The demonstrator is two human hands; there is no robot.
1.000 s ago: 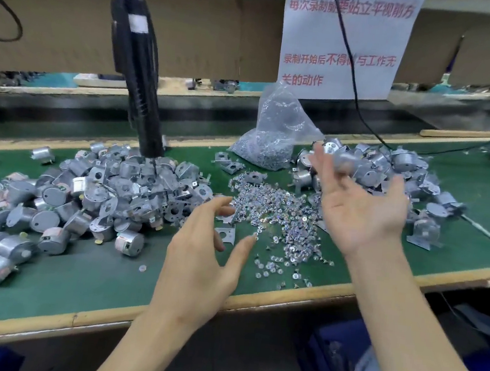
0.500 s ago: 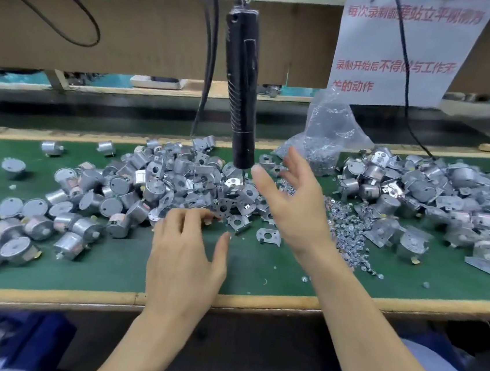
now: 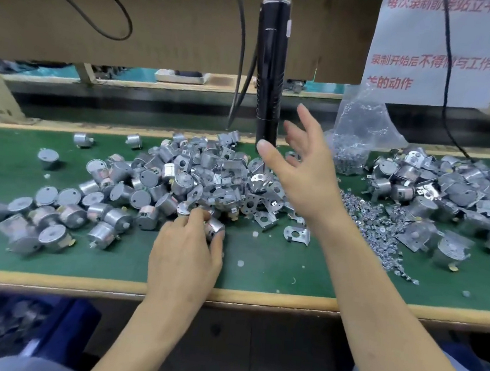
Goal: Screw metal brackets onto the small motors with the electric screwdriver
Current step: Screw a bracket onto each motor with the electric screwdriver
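My left grip [image 3: 188,249] curls round a small motor [image 3: 215,230] at the frame's centre, low on the green bench [image 3: 258,277]. My right grip [image 3: 302,173] is spread open and empty, just beside the hanging electric screwdriver [image 3: 270,67], with a loose bracket [image 3: 296,235] lying below it.

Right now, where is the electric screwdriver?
In the head view, the electric screwdriver hangs upright at centre, above the pile of motors, just left of the right hand.

A white paper sheet [image 3: 410,36] hanging above the bench carries red Chinese print: "录制开始后不得…与工作无" and "…的动作". Its top line is cropped and blurred.
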